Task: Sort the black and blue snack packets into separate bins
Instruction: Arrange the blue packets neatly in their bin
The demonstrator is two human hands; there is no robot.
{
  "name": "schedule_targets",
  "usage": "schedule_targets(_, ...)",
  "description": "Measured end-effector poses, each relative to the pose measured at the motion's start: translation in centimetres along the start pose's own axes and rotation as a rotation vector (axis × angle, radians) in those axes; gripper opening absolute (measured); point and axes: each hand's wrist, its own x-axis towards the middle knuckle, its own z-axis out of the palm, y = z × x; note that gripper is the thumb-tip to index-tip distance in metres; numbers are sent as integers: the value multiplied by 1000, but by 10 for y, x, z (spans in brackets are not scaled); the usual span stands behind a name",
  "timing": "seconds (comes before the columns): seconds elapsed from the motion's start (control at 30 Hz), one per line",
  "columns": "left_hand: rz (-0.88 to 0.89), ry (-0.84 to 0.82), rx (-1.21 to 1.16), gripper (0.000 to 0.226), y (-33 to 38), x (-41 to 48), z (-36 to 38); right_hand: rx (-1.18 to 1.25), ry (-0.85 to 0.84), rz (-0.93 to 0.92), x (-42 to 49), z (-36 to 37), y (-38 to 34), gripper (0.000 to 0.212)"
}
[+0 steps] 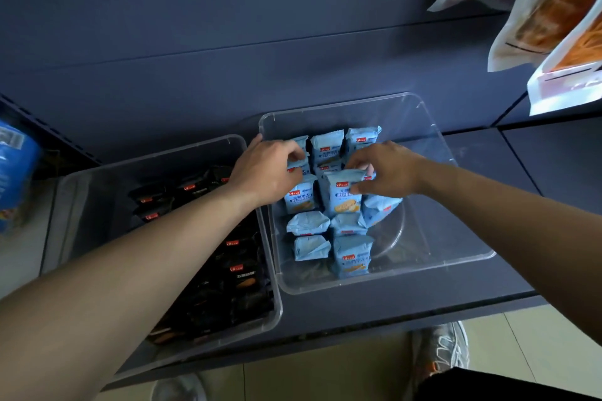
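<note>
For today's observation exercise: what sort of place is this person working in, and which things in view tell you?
Probably a shop's snack aisle. Dark shelving carries clear bins of matching blue packets and black packets, and bagged foods hang at upper right.

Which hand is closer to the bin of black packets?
The left hand. It reaches into the blue-packet bin just past the black-packet bin's right wall. The right hand is further right, gripping an upright blue packet mid-bin.
</note>
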Motion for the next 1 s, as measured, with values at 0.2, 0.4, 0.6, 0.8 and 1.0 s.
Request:
schedule_targets(0.2, 16, -37, -27, 28, 4, 5, 1, -131, -104, -20, -14, 14, -6, 41)
schedule_targets(0.4, 26, -8, -51, 23, 0, 8, 2, -56, 5, 21, -13, 24, -2, 30)
schedule_targets(0.6, 42, 14, -37, 25, 1, 7, 6, -6, 70, 41, -4, 26, -4, 15)
schedule_targets(0.8, 29, 54, -140, 21, -5, 6, 1, -140, 67, -51, 22, 13, -14, 44)
schedule_targets(1.0, 43, 80, -171, 17, -19, 3, -4, -310, -127, -16, 48, 17, -4, 89)
